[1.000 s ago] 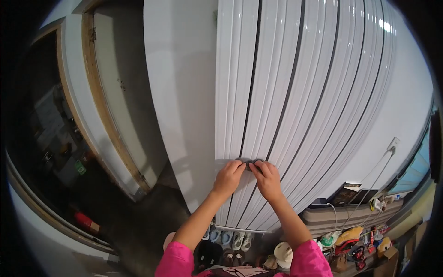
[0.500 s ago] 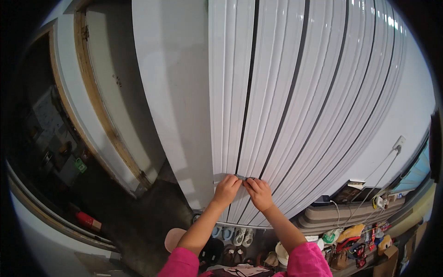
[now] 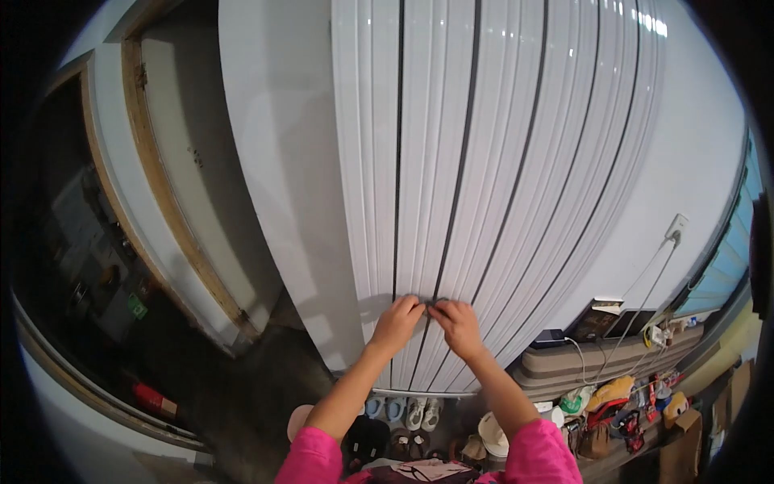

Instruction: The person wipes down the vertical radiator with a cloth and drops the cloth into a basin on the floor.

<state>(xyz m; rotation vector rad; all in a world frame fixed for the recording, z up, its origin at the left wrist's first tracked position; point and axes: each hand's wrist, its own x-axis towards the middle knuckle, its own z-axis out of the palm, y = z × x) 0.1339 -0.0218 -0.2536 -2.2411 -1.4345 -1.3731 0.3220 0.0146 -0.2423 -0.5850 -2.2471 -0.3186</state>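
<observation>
In front of me stands a tall white ribbed panel [image 3: 431,145], crossed from top to bottom by dark narrow strips [image 3: 457,169]. Low on it, my left hand [image 3: 395,324] and my right hand [image 3: 458,327] almost meet, fingertips pinched together at one of the dark strips. Something small and greyish shows between the two sets of fingertips, too small to name. Both hands are closed, and the fingers hide most of what they grip.
Several pairs of shoes [image 3: 415,413] line the floor below the panel. To the right are a striped cushioned seat [image 3: 556,369], a heap of bags and small items [image 3: 609,407], and cords from a wall socket [image 3: 677,226]. A door [image 3: 201,161] stands at left.
The view has swung slightly to the right, so the panel sits further left. Both hands have shifted right along the panel, closer to the neighbouring dark strip, still pinched.
</observation>
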